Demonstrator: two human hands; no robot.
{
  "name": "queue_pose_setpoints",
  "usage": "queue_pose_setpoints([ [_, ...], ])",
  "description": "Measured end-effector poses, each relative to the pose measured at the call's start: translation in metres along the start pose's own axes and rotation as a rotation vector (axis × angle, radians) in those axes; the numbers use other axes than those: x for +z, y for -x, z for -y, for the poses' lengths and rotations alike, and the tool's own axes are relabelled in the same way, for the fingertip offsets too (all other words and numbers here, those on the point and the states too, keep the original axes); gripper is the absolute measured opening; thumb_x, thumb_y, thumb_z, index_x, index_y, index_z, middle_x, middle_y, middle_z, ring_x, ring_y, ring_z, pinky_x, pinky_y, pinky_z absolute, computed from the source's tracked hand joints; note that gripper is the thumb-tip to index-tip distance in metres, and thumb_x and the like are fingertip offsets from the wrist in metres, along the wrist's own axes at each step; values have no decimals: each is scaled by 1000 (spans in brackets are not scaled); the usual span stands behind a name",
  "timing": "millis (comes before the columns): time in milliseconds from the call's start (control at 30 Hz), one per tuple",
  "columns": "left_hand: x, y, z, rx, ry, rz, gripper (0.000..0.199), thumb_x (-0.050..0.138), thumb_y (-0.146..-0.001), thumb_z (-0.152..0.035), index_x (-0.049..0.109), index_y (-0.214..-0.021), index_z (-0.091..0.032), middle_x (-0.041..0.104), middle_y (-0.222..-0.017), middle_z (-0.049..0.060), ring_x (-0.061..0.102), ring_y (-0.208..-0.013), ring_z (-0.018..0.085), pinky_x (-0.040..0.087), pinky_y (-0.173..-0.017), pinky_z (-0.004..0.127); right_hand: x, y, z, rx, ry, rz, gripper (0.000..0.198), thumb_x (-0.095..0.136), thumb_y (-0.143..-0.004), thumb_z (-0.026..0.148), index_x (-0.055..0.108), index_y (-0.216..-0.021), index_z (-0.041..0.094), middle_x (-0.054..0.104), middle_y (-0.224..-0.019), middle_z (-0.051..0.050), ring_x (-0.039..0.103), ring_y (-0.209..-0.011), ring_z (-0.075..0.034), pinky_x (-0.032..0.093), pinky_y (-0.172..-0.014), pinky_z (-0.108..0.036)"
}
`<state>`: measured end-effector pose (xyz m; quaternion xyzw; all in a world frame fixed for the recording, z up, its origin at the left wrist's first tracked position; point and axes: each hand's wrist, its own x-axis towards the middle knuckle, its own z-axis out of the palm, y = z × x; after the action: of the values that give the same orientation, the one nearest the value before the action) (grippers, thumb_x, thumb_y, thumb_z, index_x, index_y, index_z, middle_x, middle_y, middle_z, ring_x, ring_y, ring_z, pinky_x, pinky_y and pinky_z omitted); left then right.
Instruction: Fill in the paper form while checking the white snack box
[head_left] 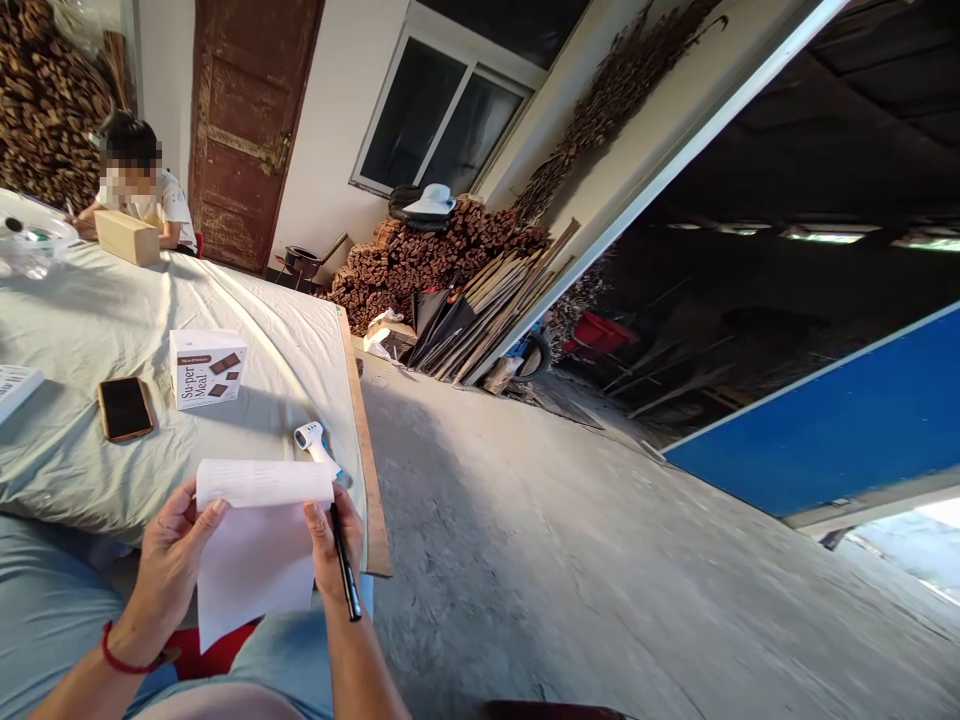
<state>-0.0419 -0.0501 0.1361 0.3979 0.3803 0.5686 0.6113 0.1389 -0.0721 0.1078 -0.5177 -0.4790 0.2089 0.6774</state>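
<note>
A white sheet of paper (pixel 255 560) hangs between my two hands near the table edge, its top part folded or curled over with faint printed lines on it. My left hand (pixel 171 540) is closed on its left side, thumb in front. At the right side, my right hand (pixel 334 540) pinches the paper and also keeps a black pen (pixel 346 565) against the palm, pointing down. Just beyond the paper lies a white and blue handheld thermometer-like device (pixel 316 445). A white box marked "Su-per Meal" (pixel 206 370) stands farther back, with a phone (pixel 125 408) to its left.
The table (pixel 262 310) has a pale cloth over it. At its far end a person (pixel 139 190) sits behind a cardboard box (pixel 126 237). A white box (pixel 16 390) lies at the left edge. Stacked firewood (pixel 450 240) lines the wall; concrete floor (pixel 525 520) extends right.
</note>
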Motion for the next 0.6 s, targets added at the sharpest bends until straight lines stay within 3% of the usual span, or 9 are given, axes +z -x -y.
queue_pose_setpoints([
  [133,-3,8,-7,-16,-3,14,67,89,-67,-56,69,-118,-17,77,-103,9,72,-91,24,59,-74,27,1,6,16,39,11,-17,38,67,-88,55,69,-90,18,64,-71,-2,56,-62,-15,46,-56,-25],
  [233,-4,11,-15,-50,-3,50,69,88,-67,-55,68,-121,-17,77,-106,11,73,-92,27,60,-70,29,0,10,22,76,-19,-56,37,68,-88,54,68,-87,17,66,-73,-3,59,-65,-16,47,-58,-26],
  [333,-3,12,-23,-100,-11,86,70,91,-63,-54,68,-118,-17,77,-102,12,74,-87,29,60,-65,30,-1,14,24,91,-38,-57,36,70,-87,53,68,-87,17,68,-75,-3,61,-67,-17,49,-61,-26],
  [467,0,12,-28,-145,-45,85,69,94,-56,-52,70,-110,-17,78,-94,10,74,-79,28,61,-64,32,-3,18,26,96,-42,15,33,67,-91,50,69,-91,17,60,-66,-1,54,-61,-15,44,-56,-25],
  [600,0,13,-29,-175,-54,69,69,94,-54,-53,72,-109,-17,78,-93,10,75,-80,30,62,-65,33,-5,22,22,105,-38,-7,32,69,-90,50,68,-88,17,57,-66,0,50,-60,-14,41,-54,-24],
])
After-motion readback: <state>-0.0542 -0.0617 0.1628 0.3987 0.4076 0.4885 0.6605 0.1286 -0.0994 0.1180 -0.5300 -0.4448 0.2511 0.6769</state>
